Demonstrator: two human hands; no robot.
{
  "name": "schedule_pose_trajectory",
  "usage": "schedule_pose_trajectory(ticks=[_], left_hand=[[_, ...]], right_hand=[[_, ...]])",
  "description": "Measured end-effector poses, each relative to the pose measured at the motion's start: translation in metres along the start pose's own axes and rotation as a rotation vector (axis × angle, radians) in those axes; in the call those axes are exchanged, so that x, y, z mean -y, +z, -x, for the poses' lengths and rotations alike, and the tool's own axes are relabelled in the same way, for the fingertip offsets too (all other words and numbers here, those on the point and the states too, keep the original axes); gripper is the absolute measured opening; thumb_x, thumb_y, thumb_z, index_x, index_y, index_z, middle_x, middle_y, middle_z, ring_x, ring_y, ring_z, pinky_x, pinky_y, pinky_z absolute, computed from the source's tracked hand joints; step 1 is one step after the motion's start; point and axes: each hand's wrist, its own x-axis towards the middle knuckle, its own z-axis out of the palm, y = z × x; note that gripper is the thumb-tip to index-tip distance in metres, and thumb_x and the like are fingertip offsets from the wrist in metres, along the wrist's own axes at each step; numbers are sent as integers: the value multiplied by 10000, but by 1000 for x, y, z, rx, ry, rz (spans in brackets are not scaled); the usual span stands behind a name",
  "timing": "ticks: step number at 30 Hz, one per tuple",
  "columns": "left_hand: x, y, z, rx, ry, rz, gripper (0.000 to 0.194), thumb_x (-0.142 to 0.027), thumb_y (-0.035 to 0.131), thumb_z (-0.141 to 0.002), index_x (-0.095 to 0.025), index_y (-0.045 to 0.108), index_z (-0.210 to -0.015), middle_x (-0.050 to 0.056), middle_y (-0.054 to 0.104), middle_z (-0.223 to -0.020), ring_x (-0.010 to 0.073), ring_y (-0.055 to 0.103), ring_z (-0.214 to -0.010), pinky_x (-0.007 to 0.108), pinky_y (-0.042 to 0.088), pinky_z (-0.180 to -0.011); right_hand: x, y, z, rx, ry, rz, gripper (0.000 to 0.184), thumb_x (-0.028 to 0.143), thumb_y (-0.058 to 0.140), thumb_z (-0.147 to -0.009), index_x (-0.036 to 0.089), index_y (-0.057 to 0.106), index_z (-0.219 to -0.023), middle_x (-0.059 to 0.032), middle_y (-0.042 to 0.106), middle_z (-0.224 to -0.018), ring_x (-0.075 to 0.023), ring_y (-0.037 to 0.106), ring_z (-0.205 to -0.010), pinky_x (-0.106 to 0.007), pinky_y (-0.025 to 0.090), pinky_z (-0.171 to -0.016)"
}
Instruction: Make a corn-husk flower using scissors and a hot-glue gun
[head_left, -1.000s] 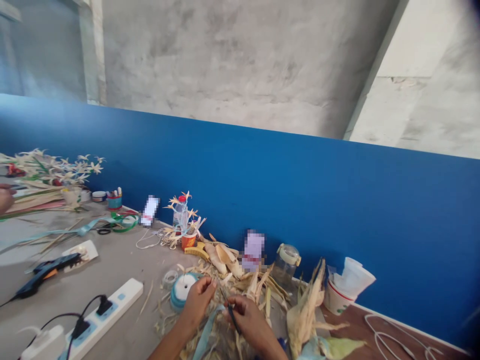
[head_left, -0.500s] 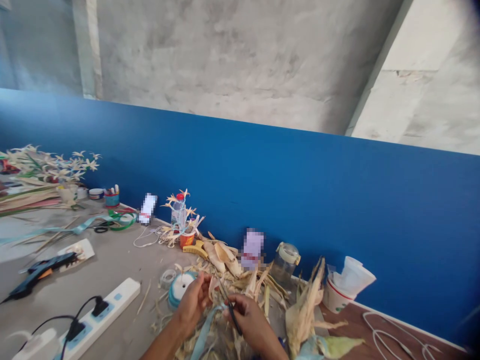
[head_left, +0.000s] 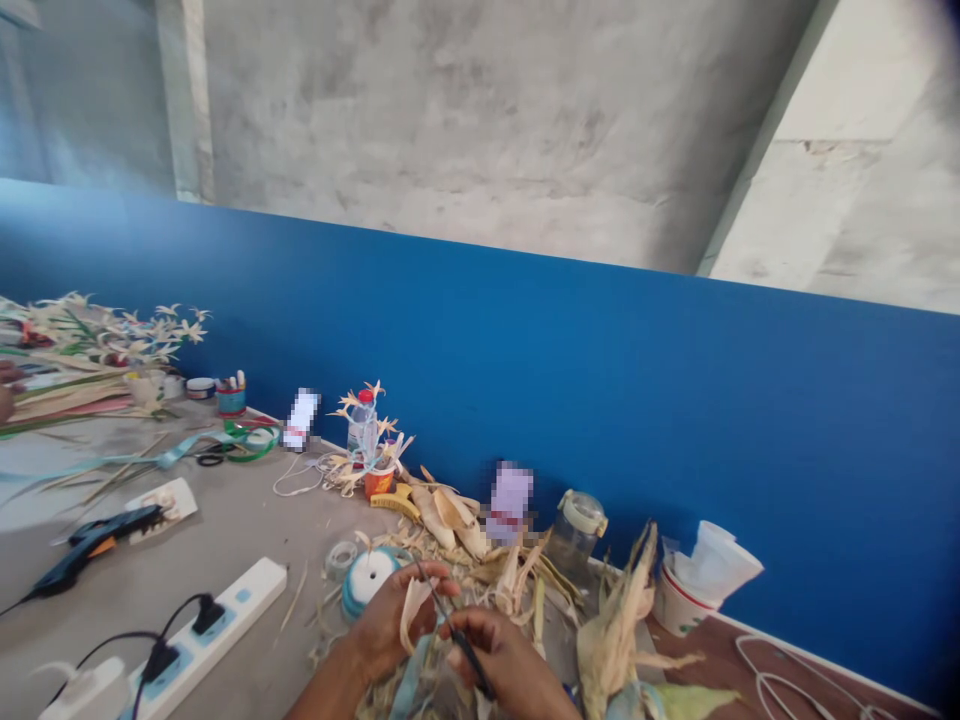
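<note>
My left hand [head_left: 384,612] is closed on a pale, curled strip of corn husk [head_left: 414,608]. Black-handled scissors [head_left: 474,660] are in my right hand [head_left: 504,650], their blades pointing up and left beside the husk. Whether the blades touch it I cannot tell. A light blue ribbon [head_left: 409,684] runs down between my hands. Left of them lie a ribbon spool [head_left: 373,574] with a white face and blue edge, and a small tape roll [head_left: 342,557]. Husk scraps [head_left: 487,572] cover the table around both hands.
At the left are a power strip [head_left: 214,628] with plugs and a glue gun [head_left: 97,545]. An orange cup [head_left: 379,482], a lidded jar [head_left: 576,530] and a paper cup [head_left: 679,600] stand along the blue partition [head_left: 600,380]. A dried husk bundle [head_left: 611,640] is at the right.
My left hand has turned and closed inward, bringing the husk strip into clearer view. The scissors have come up across it. The whole view has shifted slightly.
</note>
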Motion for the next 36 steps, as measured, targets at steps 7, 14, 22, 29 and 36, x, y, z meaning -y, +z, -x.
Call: schedule_pose_trajectory(ticks=[7,14,22,29,36], left_hand=[[6,0,-4,-95,110,-217,271,-381,730,-616,-147,617,-692,-85,366,-439,38,261,-394,190,224,-424],[10,-3,-11,-164,113,-213,349,-401,772,-535,-137,564,-628,-72,464,-529,9,263,-375,194,183,-410],[10,-6,-14,-215,160,-217,363,-426,745,-551,-150,539,-664,-37,572,-546,6,315,-332,177,185,-388],[8,-4,-12,-234,173,-150,356,-389,767,-542,-155,532,-672,-32,593,-603,28,396,-375,179,265,-406],[7,-8,-10,-178,99,112,313,-268,788,-559,-163,522,-686,-80,509,-573,10,360,-393,175,309,-451]], right_hand=[[-10,-11,-2,-8,-66,-95,293,397,679,-609,173,638,-794,74,439,-493,-61,335,-441,-189,263,-478],[-21,-21,-12,-430,-114,76,478,584,468,-730,173,608,-931,-22,586,-626,-171,526,-604,-276,387,-604],[-18,-24,-11,-571,10,684,346,377,529,-739,234,606,-1044,-70,687,-935,-261,608,-912,-370,369,-847],[-16,-9,-11,-441,-99,678,358,291,548,-709,202,618,-1049,-70,680,-958,-239,601,-901,-318,398,-810],[-16,0,-13,-383,-103,626,305,279,538,-699,200,628,-979,-47,680,-843,-218,603,-785,-306,415,-744]])
